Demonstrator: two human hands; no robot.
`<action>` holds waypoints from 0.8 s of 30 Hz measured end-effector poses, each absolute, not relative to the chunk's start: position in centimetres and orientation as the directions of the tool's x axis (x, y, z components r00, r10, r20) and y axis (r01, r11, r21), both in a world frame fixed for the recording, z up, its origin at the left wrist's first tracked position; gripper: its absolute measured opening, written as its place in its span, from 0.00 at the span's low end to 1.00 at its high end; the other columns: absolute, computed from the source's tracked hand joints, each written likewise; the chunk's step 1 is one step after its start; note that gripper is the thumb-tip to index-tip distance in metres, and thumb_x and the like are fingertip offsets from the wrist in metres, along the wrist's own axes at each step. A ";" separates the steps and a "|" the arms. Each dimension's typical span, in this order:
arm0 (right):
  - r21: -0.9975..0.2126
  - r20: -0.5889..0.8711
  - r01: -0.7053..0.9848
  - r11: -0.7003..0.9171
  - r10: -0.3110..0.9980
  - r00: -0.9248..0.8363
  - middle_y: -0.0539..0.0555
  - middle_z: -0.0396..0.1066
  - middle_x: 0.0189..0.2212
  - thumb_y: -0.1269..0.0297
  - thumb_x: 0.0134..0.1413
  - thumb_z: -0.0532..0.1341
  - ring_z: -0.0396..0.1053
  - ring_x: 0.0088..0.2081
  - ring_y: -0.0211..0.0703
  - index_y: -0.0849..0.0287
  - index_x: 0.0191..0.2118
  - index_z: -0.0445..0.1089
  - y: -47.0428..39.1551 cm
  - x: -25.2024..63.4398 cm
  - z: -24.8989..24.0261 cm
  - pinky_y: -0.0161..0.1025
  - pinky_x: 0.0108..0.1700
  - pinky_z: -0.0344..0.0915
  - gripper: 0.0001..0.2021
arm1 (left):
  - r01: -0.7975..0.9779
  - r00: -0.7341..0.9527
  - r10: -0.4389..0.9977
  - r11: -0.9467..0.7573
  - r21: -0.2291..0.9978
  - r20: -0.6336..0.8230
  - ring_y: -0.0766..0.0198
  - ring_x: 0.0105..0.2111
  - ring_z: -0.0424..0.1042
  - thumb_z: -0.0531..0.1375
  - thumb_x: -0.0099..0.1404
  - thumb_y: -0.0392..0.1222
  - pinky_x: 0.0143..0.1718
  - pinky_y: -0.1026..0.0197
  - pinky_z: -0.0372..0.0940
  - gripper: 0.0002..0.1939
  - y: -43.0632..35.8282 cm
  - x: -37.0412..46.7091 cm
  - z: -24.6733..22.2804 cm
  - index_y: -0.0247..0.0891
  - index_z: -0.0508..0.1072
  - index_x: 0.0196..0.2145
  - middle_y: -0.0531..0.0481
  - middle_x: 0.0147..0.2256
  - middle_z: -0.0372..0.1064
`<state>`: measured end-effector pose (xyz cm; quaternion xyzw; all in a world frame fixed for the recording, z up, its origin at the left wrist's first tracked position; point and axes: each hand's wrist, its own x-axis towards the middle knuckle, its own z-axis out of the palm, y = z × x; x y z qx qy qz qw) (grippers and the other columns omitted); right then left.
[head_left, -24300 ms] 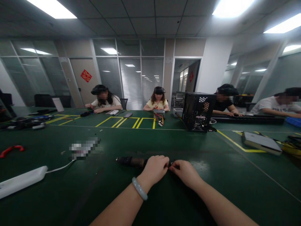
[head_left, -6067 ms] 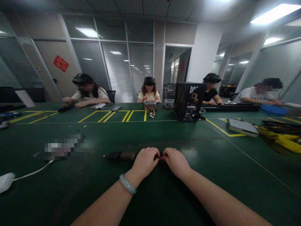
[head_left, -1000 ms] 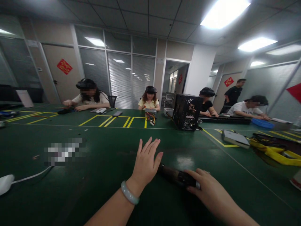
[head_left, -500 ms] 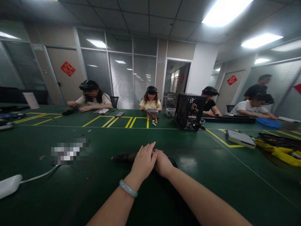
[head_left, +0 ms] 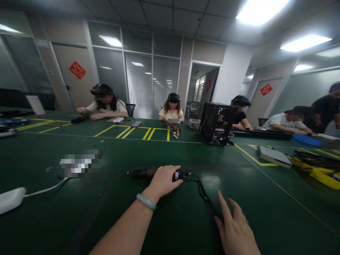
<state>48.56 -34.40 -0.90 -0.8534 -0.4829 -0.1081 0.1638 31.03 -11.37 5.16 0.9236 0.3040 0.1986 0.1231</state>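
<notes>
A dark electric screwdriver lies across the green table, its tip pointing left. My left hand, with a pale bangle at the wrist, is wrapped over the screwdriver's body and hides its middle. From the tool's right end a black cord curves towards me. Beside the cord's near part is my right hand, fingers spread and holding nothing; whether it touches the cord I cannot tell.
A black computer case stands ahead, right of a power supply with coloured wires. A grey metal box and a yellow bag lie right. A white adapter with a cable is left. Several people sit across the table.
My right hand has left the screwdriver and moved right and towards me, its fingers opening. The tool's right end and cord now show. My left hand has stayed on the tool.
</notes>
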 end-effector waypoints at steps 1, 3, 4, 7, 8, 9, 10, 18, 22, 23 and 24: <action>-0.188 0.338 0.855 -0.483 0.786 0.518 0.65 0.58 0.55 0.56 0.61 0.48 0.71 0.45 0.61 0.51 0.67 0.46 -35.1 49.3 -0.8 0.54 0.42 0.69 0.29 | 0.518 0.740 0.611 -0.785 0.340 0.281 0.51 0.54 0.65 0.57 0.63 0.59 0.56 0.48 0.56 0.29 -11.4 31.0 5.2 0.47 0.64 0.59 0.47 0.54 0.68; -0.192 0.344 0.880 -0.434 0.810 0.474 0.63 0.63 0.50 0.55 0.63 0.45 0.72 0.41 0.56 0.53 0.64 0.55 -35.6 51.0 0.1 0.50 0.42 0.69 0.25 | 0.531 0.740 0.622 -0.774 0.343 0.257 0.52 0.53 0.66 0.57 0.63 0.56 0.55 0.49 0.57 0.26 -11.6 31.1 5.4 0.48 0.65 0.58 0.49 0.53 0.68; -0.175 0.346 0.906 -0.386 0.837 0.424 0.61 0.64 0.48 0.55 0.64 0.45 0.71 0.41 0.54 0.53 0.61 0.60 -35.5 52.0 0.8 0.48 0.44 0.68 0.23 | 0.536 0.737 0.628 -0.768 0.351 0.249 0.52 0.52 0.66 0.57 0.64 0.54 0.55 0.50 0.58 0.25 -11.7 31.0 5.5 0.48 0.66 0.57 0.49 0.52 0.68; -0.107 0.350 0.937 -0.332 0.870 0.348 0.57 0.68 0.44 0.56 0.65 0.46 0.70 0.41 0.51 0.50 0.53 0.68 -33.8 56.2 3.5 0.47 0.47 0.65 0.19 | 0.536 0.734 0.637 -0.756 0.375 0.236 0.52 0.52 0.67 0.58 0.63 0.53 0.53 0.50 0.59 0.23 -11.9 31.0 5.7 0.49 0.67 0.55 0.50 0.50 0.69; -0.107 0.340 0.941 -0.321 0.878 0.338 0.57 0.68 0.44 0.57 0.65 0.46 0.70 0.41 0.49 0.51 0.52 0.69 -32.9 57.7 4.2 0.45 0.47 0.65 0.19 | 0.534 0.735 0.637 -0.754 0.381 0.232 0.52 0.51 0.67 0.58 0.62 0.53 0.53 0.50 0.60 0.22 -11.9 31.0 5.7 0.49 0.68 0.54 0.50 0.50 0.69; -0.109 0.340 0.944 -0.312 0.881 0.330 0.57 0.68 0.44 0.57 0.66 0.46 0.70 0.41 0.48 0.51 0.51 0.70 -32.0 59.3 4.9 0.44 0.47 0.64 0.19 | 0.532 0.736 0.637 -0.753 0.387 0.228 0.53 0.51 0.67 0.58 0.62 0.53 0.53 0.50 0.60 0.22 -12.0 31.1 5.7 0.49 0.68 0.53 0.50 0.50 0.69; -0.109 0.319 0.951 -0.291 0.896 0.310 0.56 0.68 0.44 0.58 0.65 0.47 0.70 0.41 0.47 0.52 0.50 0.71 -31.0 60.6 5.3 0.43 0.47 0.64 0.18 | 0.532 0.737 0.638 -0.751 0.391 0.224 0.53 0.50 0.68 0.58 0.62 0.53 0.52 0.51 0.60 0.22 -12.0 31.1 5.7 0.48 0.69 0.53 0.50 0.49 0.69; -0.192 0.224 0.945 -0.265 0.925 0.306 0.56 0.67 0.48 0.63 0.64 0.51 0.67 0.48 0.46 0.55 0.52 0.70 -23.6 62.8 4.0 0.41 0.52 0.59 0.15 | 0.546 0.721 0.655 -0.738 0.397 0.226 0.51 0.48 0.68 0.59 0.60 0.51 0.51 0.48 0.62 0.19 -11.6 31.6 5.2 0.49 0.70 0.50 0.50 0.48 0.70; -0.223 0.300 0.964 -0.142 0.931 0.206 0.56 0.67 0.47 0.67 0.65 0.50 0.66 0.49 0.46 0.57 0.50 0.70 -21.0 61.5 3.2 0.44 0.58 0.53 0.15 | 0.524 0.736 0.620 -0.776 0.351 0.271 0.52 0.51 0.67 0.58 0.62 0.48 0.53 0.49 0.60 0.20 -11.9 32.5 4.8 0.47 0.68 0.52 0.50 0.50 0.68; -0.242 0.314 0.961 -0.136 0.926 0.210 0.56 0.67 0.46 0.68 0.65 0.49 0.66 0.49 0.45 0.58 0.49 0.70 -20.6 61.3 3.2 0.44 0.58 0.53 0.15 | 0.511 0.745 0.603 -0.791 0.337 0.285 0.53 0.51 0.66 0.58 0.63 0.47 0.54 0.49 0.59 0.20 -12.0 32.7 4.6 0.47 0.68 0.53 0.50 0.51 0.68; -0.262 0.321 0.956 -0.129 0.923 0.212 0.56 0.66 0.47 0.69 0.64 0.49 0.66 0.49 0.45 0.58 0.48 0.70 -20.3 61.0 3.1 0.44 0.58 0.53 0.15 | 0.499 0.754 0.587 -0.803 0.325 0.294 0.54 0.52 0.65 0.57 0.64 0.46 0.54 0.49 0.59 0.19 -12.1 33.0 4.5 0.47 0.68 0.53 0.50 0.52 0.67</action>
